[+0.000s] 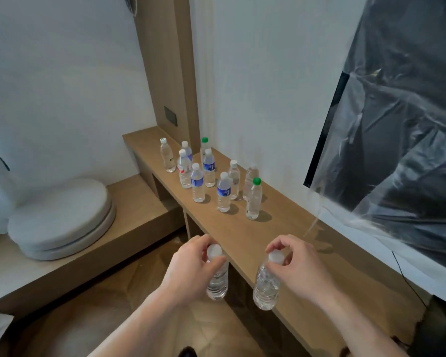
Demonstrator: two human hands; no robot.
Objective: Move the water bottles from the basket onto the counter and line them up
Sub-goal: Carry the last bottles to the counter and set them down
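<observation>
Bottles (217, 278) gripped at counter (245, 235) front edge, bare wood beyond

White walls (62, 73) meet a tall wooden panel (165, 60) in the corner. A long wooden shelf (268, 240) runs beneath a plastic-wrapped screen (397, 124). Round grey cushions (62, 217) sit on a low wooden platform (129, 199).

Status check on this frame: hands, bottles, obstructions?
Left hand, right hand each grip a bottle by its neck. Ten bottles upright on counter. Near end free.
</observation>
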